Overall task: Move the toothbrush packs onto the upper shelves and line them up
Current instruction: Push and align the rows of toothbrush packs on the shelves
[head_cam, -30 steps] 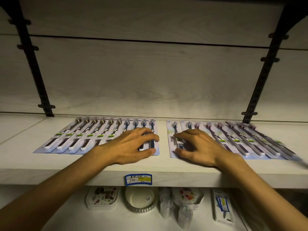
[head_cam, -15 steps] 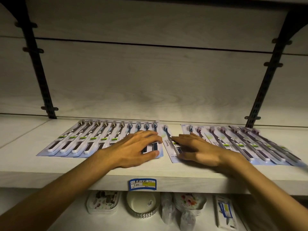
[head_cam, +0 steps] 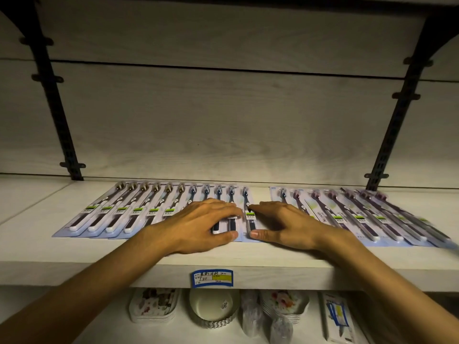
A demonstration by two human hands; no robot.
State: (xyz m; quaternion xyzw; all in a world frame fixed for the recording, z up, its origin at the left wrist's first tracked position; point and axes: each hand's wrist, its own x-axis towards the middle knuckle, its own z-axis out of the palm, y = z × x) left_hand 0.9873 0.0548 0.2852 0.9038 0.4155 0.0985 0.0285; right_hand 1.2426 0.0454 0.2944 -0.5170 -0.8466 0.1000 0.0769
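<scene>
Shelf [head_cam: 74,256] is dim; my left hand [head_cam: 198,224] and right hand [head_cam: 285,225] press flat, fingers relaxed, on the toothbrush packs [head_cam: 249,214]. Pushing toward nine o'clock could ride one pack over its neighbour.

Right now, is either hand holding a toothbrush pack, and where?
Neither lifts one. The right hand presses a blue toothbrush pack at its lower half; the left hand rests on neighbouring packs.

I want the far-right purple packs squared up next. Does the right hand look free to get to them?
Probably yes. The right hand lies flat on packs near the middle, holding nothing, and the purple packs lie uncovered further right on the same shelf, with nothing between.
</scene>
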